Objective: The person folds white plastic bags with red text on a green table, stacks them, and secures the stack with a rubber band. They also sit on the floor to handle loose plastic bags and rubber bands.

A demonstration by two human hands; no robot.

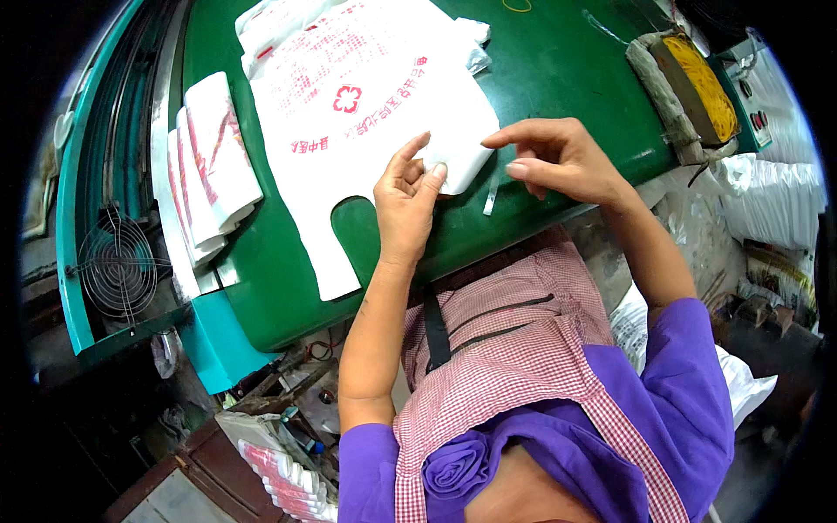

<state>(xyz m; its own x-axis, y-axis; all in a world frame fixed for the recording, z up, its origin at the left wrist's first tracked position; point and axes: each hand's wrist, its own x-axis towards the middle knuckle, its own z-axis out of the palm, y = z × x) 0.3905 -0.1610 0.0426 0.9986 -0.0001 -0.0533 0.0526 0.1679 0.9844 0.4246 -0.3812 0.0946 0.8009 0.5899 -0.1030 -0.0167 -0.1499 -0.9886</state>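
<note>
A stack of white plastic carrier bags [375, 78] with red print lies across the green table. One handle strip of the top bag points toward me, beside a rounded cut-out. My left hand [405, 196] is closed at the bags' near right part, with thumb and fingers gripping the white plastic. Just right of it, my right hand [562, 161] hovers near the bag's edge. Its index finger is stretched out and the thumb is apart from it, with nothing visible between them. A small clear plastic strip [492, 196] lies on the table below the right fingertips.
Folded printed bags [209, 166] lie at the table's left edge. A box with yellow strapping [697, 83] sits at the far right. Left of the green table [575, 78] stand a teal machine frame [74, 288] and a round wire guard [119, 266]. White bundles [767, 196] are piled at right.
</note>
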